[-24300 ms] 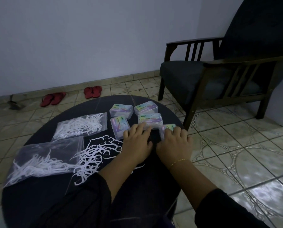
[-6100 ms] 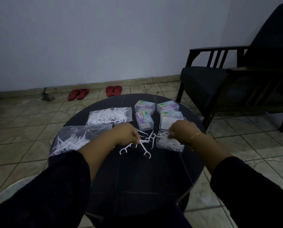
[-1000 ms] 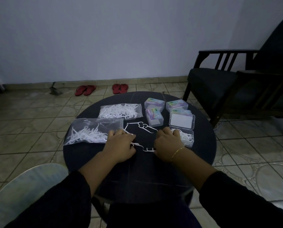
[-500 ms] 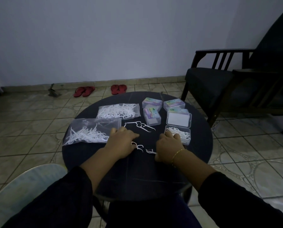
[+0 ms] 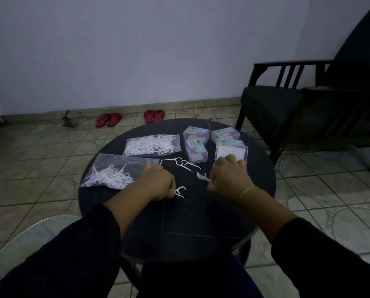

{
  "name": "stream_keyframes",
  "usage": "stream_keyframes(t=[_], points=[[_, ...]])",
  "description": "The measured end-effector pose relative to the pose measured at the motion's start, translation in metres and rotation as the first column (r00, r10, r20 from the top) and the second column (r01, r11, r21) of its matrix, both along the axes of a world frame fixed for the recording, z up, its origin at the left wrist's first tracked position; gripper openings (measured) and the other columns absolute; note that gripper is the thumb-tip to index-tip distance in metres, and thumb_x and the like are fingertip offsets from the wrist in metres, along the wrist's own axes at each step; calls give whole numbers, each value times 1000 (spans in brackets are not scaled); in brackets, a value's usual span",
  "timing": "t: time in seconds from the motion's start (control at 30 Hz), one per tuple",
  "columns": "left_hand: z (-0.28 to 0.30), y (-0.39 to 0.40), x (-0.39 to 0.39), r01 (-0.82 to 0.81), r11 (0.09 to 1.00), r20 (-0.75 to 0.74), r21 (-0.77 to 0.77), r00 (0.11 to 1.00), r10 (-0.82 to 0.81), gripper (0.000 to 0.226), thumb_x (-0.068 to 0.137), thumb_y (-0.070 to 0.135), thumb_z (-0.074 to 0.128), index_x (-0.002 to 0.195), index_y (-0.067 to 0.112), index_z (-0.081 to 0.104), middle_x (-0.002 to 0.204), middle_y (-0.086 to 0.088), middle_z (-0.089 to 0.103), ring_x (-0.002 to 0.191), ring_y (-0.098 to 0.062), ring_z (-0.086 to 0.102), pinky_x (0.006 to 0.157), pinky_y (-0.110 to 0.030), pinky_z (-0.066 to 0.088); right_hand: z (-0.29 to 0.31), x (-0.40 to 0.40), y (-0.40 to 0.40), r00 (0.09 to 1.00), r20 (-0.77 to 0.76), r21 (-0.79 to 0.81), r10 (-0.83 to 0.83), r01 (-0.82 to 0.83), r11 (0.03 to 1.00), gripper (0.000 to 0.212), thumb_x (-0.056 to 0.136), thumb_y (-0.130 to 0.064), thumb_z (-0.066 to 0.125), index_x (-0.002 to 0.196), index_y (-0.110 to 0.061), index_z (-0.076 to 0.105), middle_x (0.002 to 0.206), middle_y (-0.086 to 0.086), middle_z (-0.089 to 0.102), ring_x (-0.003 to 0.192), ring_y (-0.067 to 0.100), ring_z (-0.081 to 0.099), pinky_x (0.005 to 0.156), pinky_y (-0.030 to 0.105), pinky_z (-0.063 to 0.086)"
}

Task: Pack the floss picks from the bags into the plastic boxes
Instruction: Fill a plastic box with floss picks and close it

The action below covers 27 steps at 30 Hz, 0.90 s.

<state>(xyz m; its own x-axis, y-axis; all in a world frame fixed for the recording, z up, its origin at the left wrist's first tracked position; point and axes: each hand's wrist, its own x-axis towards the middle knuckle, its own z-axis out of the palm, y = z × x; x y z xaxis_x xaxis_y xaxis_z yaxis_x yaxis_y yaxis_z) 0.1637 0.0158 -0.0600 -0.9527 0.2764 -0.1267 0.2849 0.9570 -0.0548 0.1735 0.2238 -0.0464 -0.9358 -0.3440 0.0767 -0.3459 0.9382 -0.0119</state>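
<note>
Floss picks fill two clear bags (image 5: 117,172) on the left of the round dark table (image 5: 201,229); loose picks (image 5: 179,163) lie mid-table. The left hand (image 5: 156,182), fingers curled, pinches one pick (image 5: 179,191). The right hand (image 5: 228,179) pinches another (image 5: 202,177) and hides the open box. Closed plastic boxes (image 5: 196,133) stand behind.
</note>
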Motion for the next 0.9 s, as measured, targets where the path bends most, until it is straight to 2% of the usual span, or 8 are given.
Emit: stream_keyframes(t=[0.17,0.3,0.37,0.47,0.57,0.67,0.83,0.9], points=[[-2,10,-5,66,997,9,-30,998,-66,17,82,35,63,97,28,63,96,11,64,105,-12,45,99,-35,19,8,-20,21,979,-124,34,-162,167,985,40,85,-48,54,113,-21,62,121,3,49,117,24,37,95,40,33],[-2,17,-7,88,996,-6,-26,996,-88,17,82,34,63,98,29,61,90,13,60,103,-10,46,105,-38,17,-4,-26,30,977,-77,71,-198,203,977,38,88,-44,52,117,-21,62,125,4,49,119,25,37,97,40,32],[-2,21,-8,83,997,-23,5,996,-83,18,81,34,63,99,30,61,87,15,58,103,-10,48,100,-34,20,-11,-23,34,974,-57,25,-217,219,975,37,91,-43,49,119,-22,61,125,2,49,119,24,37,96,40,31],[-2,28,-10,75,996,-35,41,997,-73,22,81,34,62,103,32,63,87,16,59,101,-9,51,89,-31,21,-22,-13,41,957,-101,-139,-271,256,957,37,93,-47,45,123,-27,57,127,-1,48,118,21,36,96,38,30],[4,37,-16,72,996,-61,45,996,-70,22,83,34,60,104,32,65,96,12,66,96,-9,56,94,-33,25,-33,-5,48,933,-136,-265,-334,291,919,38,93,-48,45,124,-29,56,130,-3,46,121,20,35,94,36,28],[13,47,-25,93,991,-75,94,993,-86,19,85,31,59,102,30,68,97,9,67,91,-11,57,102,-36,26,-42,-3,52,930,-114,-290,-350,305,907,41,93,-49,44,129,-30,52,136,-4,42,126,19,31,96,36,26],[24,73,-44,204,971,-155,125,971,-184,21,86,27,59,104,27,71,101,6,70,93,-17,57,96,-34,30,-46,-2,56,929,-118,-324,-351,298,898,40,92,-49,45,130,-35,51,137,-7,41,126,17,30,94,35,24],[26,85,-50,246,960,-156,137,962,-224,20,86,29,58,100,27,72,98,7,69,89,-15,55,98,-37,29,-48,-2,58,924,-138,-337,-356,294,894,39,91,-49,46,128,-37,52,135,-8,43,124,17,32,93,35,24]])
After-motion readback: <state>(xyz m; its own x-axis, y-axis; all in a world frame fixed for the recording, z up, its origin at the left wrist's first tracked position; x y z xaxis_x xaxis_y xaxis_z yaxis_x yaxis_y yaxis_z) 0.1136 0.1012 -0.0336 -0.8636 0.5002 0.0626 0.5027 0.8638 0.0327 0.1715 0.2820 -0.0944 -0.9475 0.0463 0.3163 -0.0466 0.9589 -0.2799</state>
